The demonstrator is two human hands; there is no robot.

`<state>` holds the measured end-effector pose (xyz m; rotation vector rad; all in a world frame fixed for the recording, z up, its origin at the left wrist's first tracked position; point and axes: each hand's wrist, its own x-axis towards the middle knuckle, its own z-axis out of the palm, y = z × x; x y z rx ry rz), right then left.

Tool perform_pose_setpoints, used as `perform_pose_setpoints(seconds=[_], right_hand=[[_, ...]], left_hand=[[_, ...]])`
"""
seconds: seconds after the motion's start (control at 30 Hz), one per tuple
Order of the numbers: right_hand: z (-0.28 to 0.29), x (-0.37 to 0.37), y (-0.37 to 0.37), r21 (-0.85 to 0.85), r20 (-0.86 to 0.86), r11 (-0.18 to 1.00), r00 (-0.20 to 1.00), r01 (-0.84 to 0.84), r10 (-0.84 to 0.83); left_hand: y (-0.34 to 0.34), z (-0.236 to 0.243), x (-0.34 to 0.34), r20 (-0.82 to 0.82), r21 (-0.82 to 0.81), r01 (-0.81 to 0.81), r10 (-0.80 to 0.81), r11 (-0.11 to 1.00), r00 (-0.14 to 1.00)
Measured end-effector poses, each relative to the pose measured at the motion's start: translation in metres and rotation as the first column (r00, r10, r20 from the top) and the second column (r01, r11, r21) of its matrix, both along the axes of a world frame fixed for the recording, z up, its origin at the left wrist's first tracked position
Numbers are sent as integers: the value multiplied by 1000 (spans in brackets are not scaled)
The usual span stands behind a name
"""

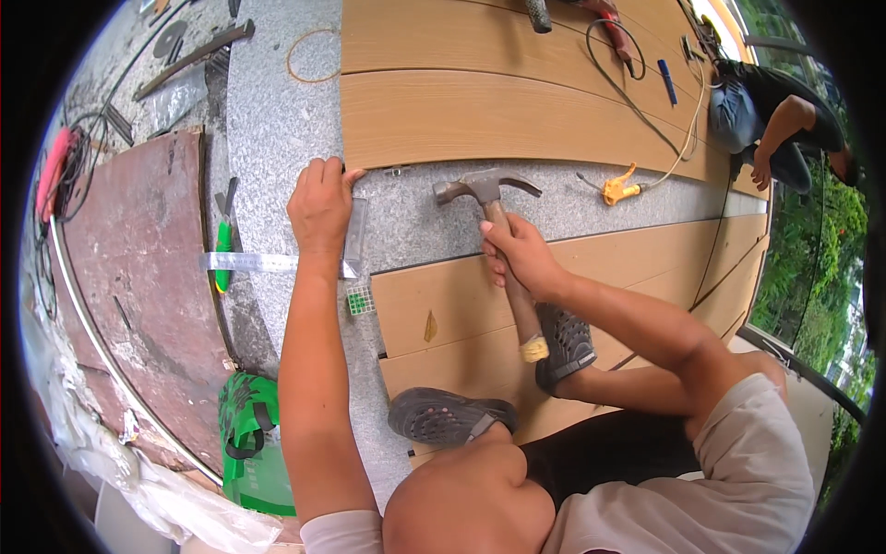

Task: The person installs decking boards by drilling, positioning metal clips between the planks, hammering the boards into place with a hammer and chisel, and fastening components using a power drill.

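Note:
My right hand (pixel 519 251) is wrapped round the wooden handle of a claw hammer (pixel 484 185), its head over the grey stone floor. My left hand (pixel 318 208) has its fingers curled on the near left corner of an upper tan plank (pixel 434 120), beside a small metal clip (pixel 397 172). A metal square (pixel 356 242) lies by my left wrist, its ruler arm passing under my forearm. A green-handled tool (pixel 223 249) lies left of it. A small green-and-white gridded piece (pixel 359 300) sits by the lower planks (pixel 591 263).
A co-worker (pixel 766 129) crouches at the right. A red power tool (pixel 614 32), cords, a blue marker (pixel 667 81) and a yellow plug (pixel 620 186) are on or beside the upper planks. A weathered board (pixel 138 240) and green bag (pixel 249 415) lie left. My grey clogs rest on the lower planks.

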<state>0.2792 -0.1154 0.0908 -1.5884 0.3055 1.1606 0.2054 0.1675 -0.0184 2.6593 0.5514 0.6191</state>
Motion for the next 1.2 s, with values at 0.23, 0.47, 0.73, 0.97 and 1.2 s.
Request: perform_pose_setpoints(seconds=[0.23, 0.47, 0.73, 0.97, 1.2], right_hand=[[-36, -37, 38, 112, -130, 927, 930, 358, -344], [-36, -23, 38, 132, -165, 942, 944, 307, -285], [-33, -33, 50, 121, -154, 928, 930, 352, -333], [-32, -43, 52, 129, -199, 902, 902, 412, -383], [-33, -33, 52, 170, -225, 913, 917, 370, -330]], left_hand=[[-2, -2, 1, -8, 21, -2, 2, 1000, 1000], [-2, -4, 1, -7, 32, 20, -20, 999, 1000], [4, -2, -1, -29, 33, 22, -21, 999, 999], [3, 0, -3, -17, 28, 33, -33, 999, 999], [0, -3, -2, -38, 23, 23, -22, 999, 999]])
